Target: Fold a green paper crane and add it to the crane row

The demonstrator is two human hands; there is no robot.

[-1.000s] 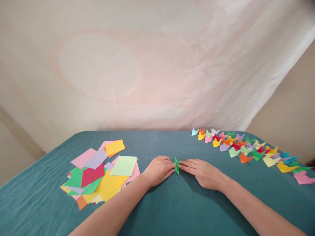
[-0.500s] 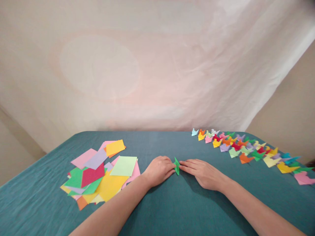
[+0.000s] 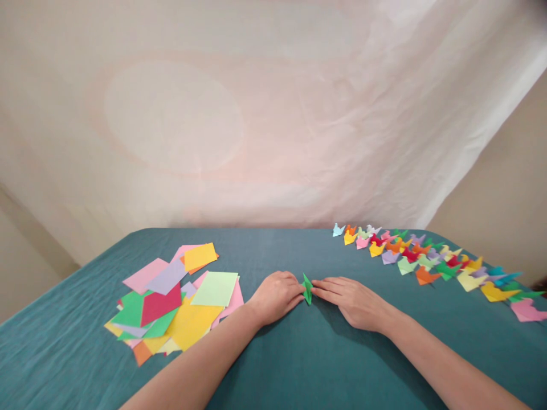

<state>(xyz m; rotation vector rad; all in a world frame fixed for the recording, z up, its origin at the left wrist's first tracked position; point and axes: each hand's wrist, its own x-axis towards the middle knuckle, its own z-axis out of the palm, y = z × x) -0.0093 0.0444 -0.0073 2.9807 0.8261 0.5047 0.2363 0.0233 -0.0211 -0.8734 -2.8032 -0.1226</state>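
A small green folded paper (image 3: 307, 289), narrow and pointed at its top and bottom ends, is at the middle of the table between my hands. From the left, my left hand (image 3: 277, 296) has its fingers curled and pinched on the paper's edge. My right hand (image 3: 352, 302) reaches in from the other side, fingers together, and its fingertips grip the paper's right edge. The fingertips partly cover both sides of the paper, so the finer folds cannot be made out.
Loose coloured paper sheets (image 3: 194, 324) lie in an overlapping pile on the left. Several folded paper birds (image 3: 427, 276) stand in slanting rows along the right and back. A teal cloth (image 3: 273, 364) covers the table; a pale sheet (image 3: 273, 114) hangs behind it.
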